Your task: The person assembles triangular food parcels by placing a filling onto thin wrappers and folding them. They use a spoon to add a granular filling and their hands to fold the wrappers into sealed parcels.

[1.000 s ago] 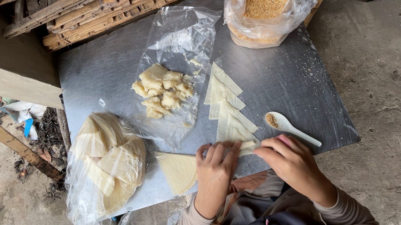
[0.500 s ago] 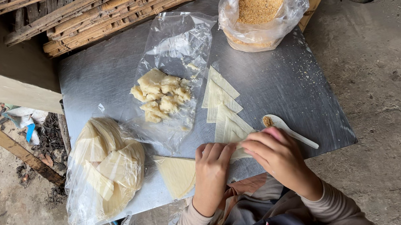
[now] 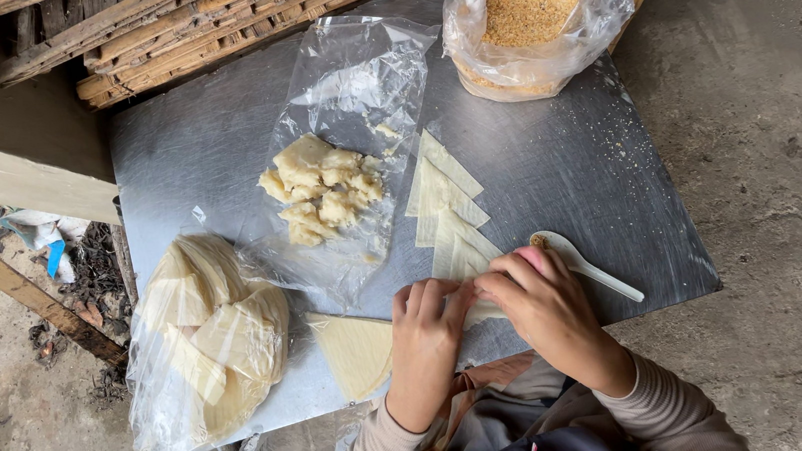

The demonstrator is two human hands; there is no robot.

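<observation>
My left hand (image 3: 426,338) and my right hand (image 3: 541,305) meet at the near edge of a grey metal tabletop (image 3: 201,148). Both pinch a pale triangular dough wrapper (image 3: 484,310), most of it hidden under the fingers. A row of folded wrapper triangles (image 3: 444,205) lies just beyond my hands. A white spoon (image 3: 587,270) with brown crumbs in its bowl lies right of my right hand. One flat wrapper sheet (image 3: 355,352) lies left of my left hand.
An open clear bag holds pale dough lumps (image 3: 318,187) mid-table. A clear bag of wrapper sheets (image 3: 202,334) overhangs the near left corner. A bag of brown crumbs (image 3: 532,9) stands at the far right. Wooden slats (image 3: 196,17) lie behind the table.
My hands have drawn closer together over the wrapper at the table's near edge. The view has shifted slightly; the spoon and bags stay where they were.
</observation>
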